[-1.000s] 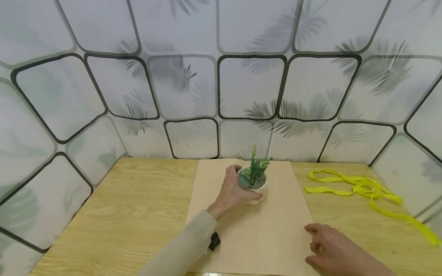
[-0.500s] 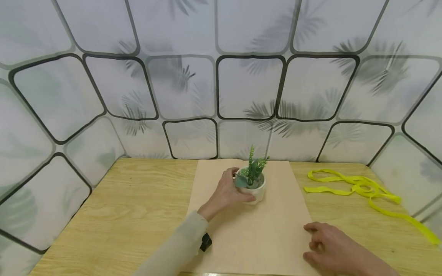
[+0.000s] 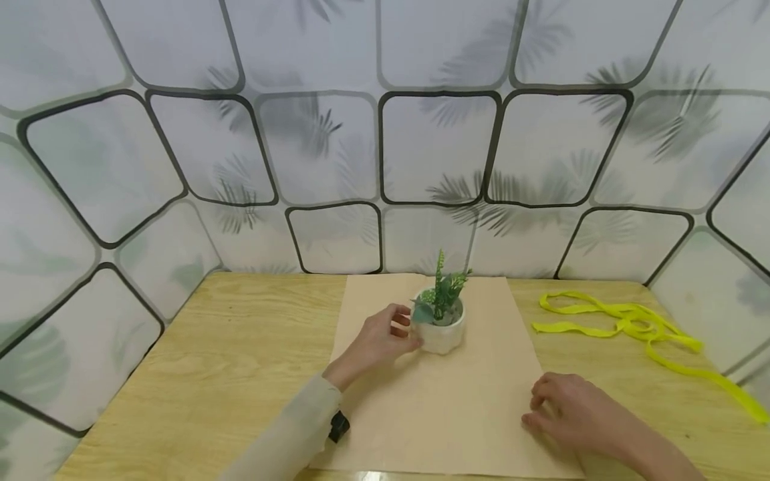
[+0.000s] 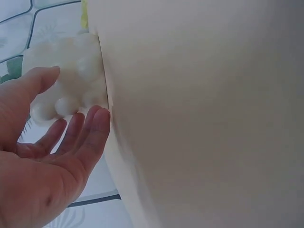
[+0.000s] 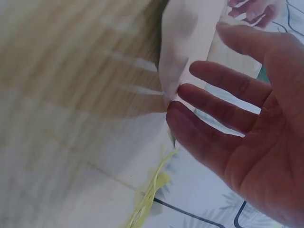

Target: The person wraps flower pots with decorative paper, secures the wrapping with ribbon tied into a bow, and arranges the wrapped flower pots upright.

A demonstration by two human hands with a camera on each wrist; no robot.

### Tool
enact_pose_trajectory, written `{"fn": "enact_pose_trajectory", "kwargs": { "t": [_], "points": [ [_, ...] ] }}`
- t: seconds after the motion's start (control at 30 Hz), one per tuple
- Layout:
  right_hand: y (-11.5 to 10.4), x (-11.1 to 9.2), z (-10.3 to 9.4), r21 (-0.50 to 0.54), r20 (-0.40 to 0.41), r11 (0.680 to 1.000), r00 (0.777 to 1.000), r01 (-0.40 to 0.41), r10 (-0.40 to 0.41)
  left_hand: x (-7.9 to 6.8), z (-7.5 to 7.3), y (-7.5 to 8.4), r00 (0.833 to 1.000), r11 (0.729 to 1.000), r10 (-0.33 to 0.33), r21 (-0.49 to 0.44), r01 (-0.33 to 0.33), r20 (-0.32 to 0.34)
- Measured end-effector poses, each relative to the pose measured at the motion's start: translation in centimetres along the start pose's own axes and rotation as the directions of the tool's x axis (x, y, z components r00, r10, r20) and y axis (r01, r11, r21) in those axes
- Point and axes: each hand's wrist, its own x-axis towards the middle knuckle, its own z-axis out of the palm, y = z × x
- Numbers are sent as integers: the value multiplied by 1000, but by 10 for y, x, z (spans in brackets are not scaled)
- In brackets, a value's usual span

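A small white pot (image 3: pixel 440 337) with a green leafy plant (image 3: pixel 444 297) stands upright on a sheet of beige paper (image 3: pixel 469 407). Its knobbly side fills the upper left of the left wrist view. My left hand (image 3: pixel 377 344) is at the pot's left side, thumb and fingers spread and no longer wrapped round it. Whether a fingertip still touches the pot I cannot tell. At the paper's right edge is my right hand (image 3: pixel 571 411), fingers loosely bent with nothing held. In the right wrist view, the fingertips of that hand (image 5: pixel 237 104) are close to the paper's edge.
A tangled yellow ribbon (image 3: pixel 637 327) lies on the wooden table (image 3: pixel 252 334) at the right, trailing toward the front. Behind the table hangs a patterned curtain (image 3: pixel 439 147), which also closes off both sides.
My left hand has let go of the pot and drawn back to the left. The pot stays nearly in place. My right hand has shifted slightly, its fingers drawing in a little.
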Motion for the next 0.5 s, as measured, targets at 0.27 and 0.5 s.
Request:
{"fn": "enact_pose_trajectory", "kwargs": {
  "t": [0.27,0.5],
  "points": [
    [-17,29,-8,130,-58,988,994,-85,93,-16,-10,5,993,986,25,161,-43,113],
    [-34,56,-5,192,-231,975,960,-112,156,-37,-19,4,988,815,39,568,-118,149]
  ]
}}
